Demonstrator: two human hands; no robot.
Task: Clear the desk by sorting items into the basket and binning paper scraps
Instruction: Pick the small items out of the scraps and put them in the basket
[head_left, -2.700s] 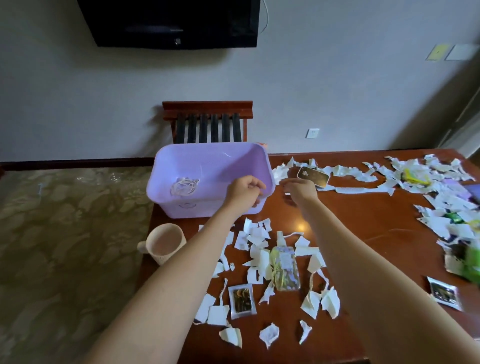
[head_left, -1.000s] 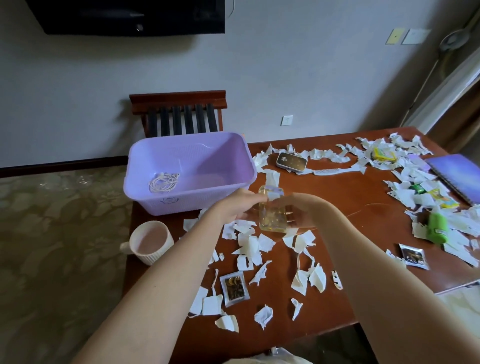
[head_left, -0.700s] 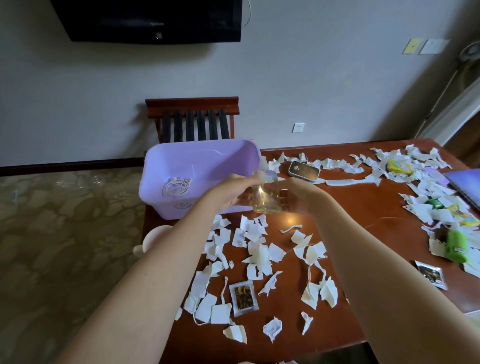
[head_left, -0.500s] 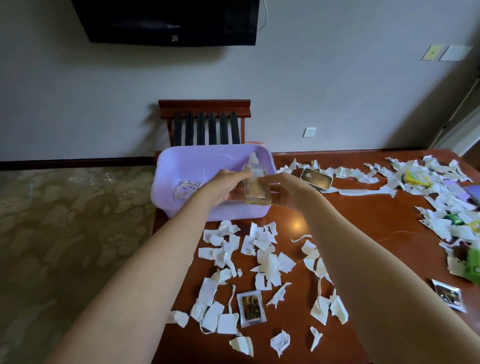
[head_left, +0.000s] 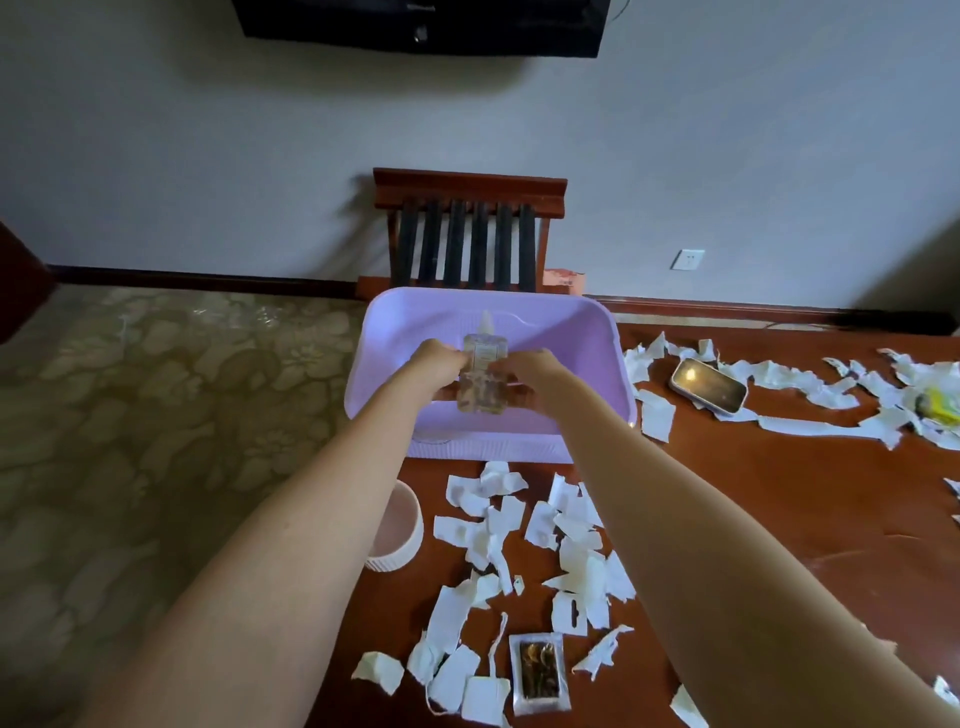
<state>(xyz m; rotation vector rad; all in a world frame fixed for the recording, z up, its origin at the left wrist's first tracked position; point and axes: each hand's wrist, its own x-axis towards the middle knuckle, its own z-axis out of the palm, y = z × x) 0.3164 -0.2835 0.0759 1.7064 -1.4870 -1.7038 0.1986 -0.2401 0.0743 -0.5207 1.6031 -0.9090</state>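
Note:
A small clear bottle (head_left: 483, 374) with a pale cap and yellowish liquid is held upright over the inside of the purple basket (head_left: 597, 332). My left hand (head_left: 434, 364) grips its left side and my right hand (head_left: 535, 371) grips its right side. The basket stands at the desk's far left corner; my arms hide its lower inside. Torn white paper scraps (head_left: 524, 535) lie spread over the brown desk (head_left: 779, 519) in front of the basket.
A phone (head_left: 709, 385) lies right of the basket among more scraps (head_left: 810, 384). A pale ribbed cup (head_left: 400, 530) stands at the desk's left edge. A small clear packet (head_left: 540, 673) lies near the front. A yellow item (head_left: 940, 405) sits at far right. A wooden chair (head_left: 467, 234) stands behind the basket.
Both hands lifted the bottle from the desk among the scraps and carried it away from me until it hangs over the basket. The view shifted left and forward.

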